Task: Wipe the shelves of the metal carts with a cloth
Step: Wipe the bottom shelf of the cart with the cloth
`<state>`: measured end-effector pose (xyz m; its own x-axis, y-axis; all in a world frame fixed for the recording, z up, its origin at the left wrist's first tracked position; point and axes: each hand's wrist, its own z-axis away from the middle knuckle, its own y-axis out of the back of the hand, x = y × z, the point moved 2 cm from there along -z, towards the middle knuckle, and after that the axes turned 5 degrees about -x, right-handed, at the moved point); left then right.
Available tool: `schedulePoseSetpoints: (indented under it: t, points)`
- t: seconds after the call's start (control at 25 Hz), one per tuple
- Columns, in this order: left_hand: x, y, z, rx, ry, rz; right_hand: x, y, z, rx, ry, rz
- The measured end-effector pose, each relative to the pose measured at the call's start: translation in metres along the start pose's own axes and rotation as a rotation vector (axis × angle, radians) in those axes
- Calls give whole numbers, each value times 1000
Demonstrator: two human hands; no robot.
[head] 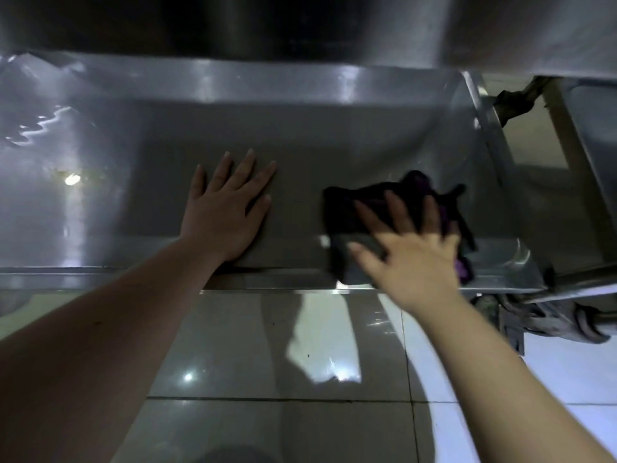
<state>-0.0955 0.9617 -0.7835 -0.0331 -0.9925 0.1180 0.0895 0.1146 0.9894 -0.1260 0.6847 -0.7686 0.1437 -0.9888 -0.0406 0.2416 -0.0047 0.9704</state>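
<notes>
Mid-wipe on the low shelf (300,135): the right hand (414,259) presses the cloth (350,208) flat-fingered near its front right corner, the left hand (227,208) braces open, and unwiped metal toward the left edge likely comes next.

The only view comes from a wide-angle camera worn on the person's head, facing forward and steeply down. It sits close over a low metal shelf (300,135), whose front lip crosses just below the middle of the frame, while tiled floor (267,345) fills the lower part. The left hand (227,208) and right hand (414,259), reaching in from the bottom corners, land near the centre. Straight edges bow toward the borders.
</notes>
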Motion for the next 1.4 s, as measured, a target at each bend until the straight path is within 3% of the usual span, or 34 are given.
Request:
schedulePoseSetpoints:
  t: [0.08,0.16,0.24,0.4,0.6,0.72,0.88,1.08,1.24,1.4]
  points:
    - [2,-2,0,0,-1,-7,57,5,7,-77,-173,-34]
    - [2,-1,0,7,1,-13,64,8,12,-130,-284,-54]
    - [3,-1,-1,6,3,-21,27,0,9,-127,-238,-20]
    - [1,-4,2,39,18,16,-73,-5,-32,43,65,-18]
    - [2,-1,1,13,49,43,-99,31,-162,-46,50,-57]
    - [3,1,1,-5,38,11,-110,36,-189,-45,16,-68]
    - [1,1,1,5,27,20,-59,38,-186,-40,37,-37]
    - [6,0,0,17,29,-5,39,42,-150,6,-218,-105]
    - [9,2,0,-6,29,-36,-15,18,-85,39,-201,-85]
    - [11,5,0,-24,21,-49,-84,-4,-38,-1,116,-26]
